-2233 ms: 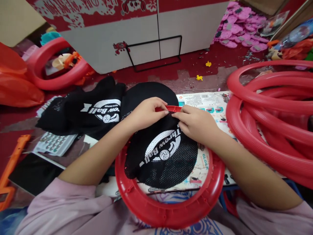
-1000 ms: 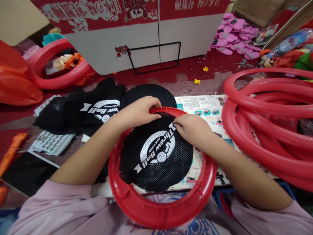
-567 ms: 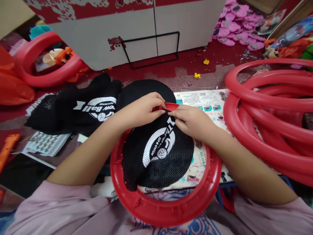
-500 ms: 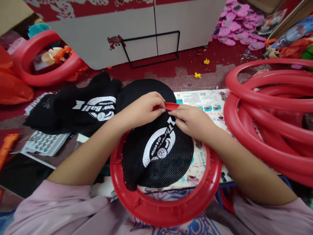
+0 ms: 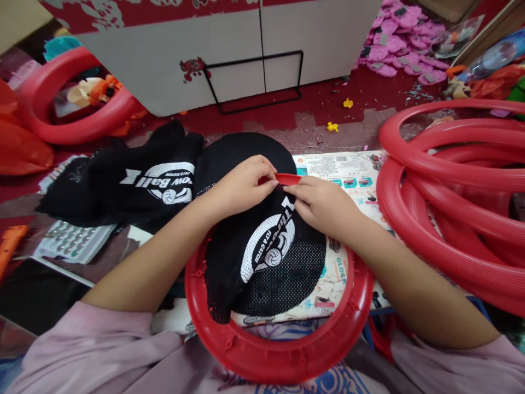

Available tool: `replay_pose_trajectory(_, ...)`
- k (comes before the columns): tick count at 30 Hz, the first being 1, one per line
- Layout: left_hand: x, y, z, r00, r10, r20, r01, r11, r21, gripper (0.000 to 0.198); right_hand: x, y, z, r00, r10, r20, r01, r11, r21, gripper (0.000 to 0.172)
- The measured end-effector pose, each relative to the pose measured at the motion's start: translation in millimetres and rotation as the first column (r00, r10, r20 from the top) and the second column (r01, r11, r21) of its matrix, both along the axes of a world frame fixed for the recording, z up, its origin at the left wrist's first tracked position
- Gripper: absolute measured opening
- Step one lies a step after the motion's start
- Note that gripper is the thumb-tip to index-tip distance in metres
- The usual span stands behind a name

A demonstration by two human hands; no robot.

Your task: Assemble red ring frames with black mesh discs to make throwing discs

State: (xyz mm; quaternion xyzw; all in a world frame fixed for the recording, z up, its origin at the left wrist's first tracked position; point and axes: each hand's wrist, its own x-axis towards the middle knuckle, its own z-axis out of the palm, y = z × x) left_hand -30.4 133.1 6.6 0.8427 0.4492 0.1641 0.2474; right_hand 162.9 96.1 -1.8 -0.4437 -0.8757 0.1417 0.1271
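Note:
In front of me a red plastic ring (image 5: 283, 358) lies tilted, its near part over my lap and its far part on a printed cardboard sheet (image 5: 340, 273). A round black mesh net (image 5: 283, 279) with white lettering spans part of the ring, its left edge lying along the rim. At the far rim my left hand (image 5: 252, 183) pinches the net's edge, thumb and forefinger together. Close beside it, my right hand (image 5: 318, 202) presses the same edge with fingertips and thumb. The fingertips partly hide the spot where net and rim meet.
More black nets (image 5: 159, 180) lie at the left, with another round one (image 5: 254, 145) behind my left hand. Red rings (image 5: 443, 224) are stacked at the right. A clear compartment box (image 5: 74, 241) sits at the left. A white cabinet (image 5: 229, 60) stands ahead, with pink parts (image 5: 389, 44) beyond.
Both hands stay at the far rim in nearly the same pose. The view has shifted very slightly; the ring and net look otherwise the same.

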Motion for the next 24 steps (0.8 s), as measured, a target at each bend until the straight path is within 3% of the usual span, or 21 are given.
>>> replay_pose_trajectory(6,-1.5,0.9,-2.2,1.0,-0.005,0.009,0.005,1.0,0.018,0.017,-1.5,0.2,1.3,0.999,-0.04,0.008,0.04,0.999,-0.019,0.038)
replay_pose_trajectory(17,1.2,2.2,-6.0,0.997,0.065,0.037,-0.066,0.998,0.009,0.015,-6.4,-5.0,9.7,0.983,-0.076,0.168,0.075,0.997,0.011,0.039)
replay_pose_trajectory(24,-18.4,4.2,12.7,0.986,-0.148,-0.077,0.144,0.988,-0.047,0.033,-3.4,-20.1,13.8,0.971,0.057,0.233,-0.065,0.998,0.027,0.03)
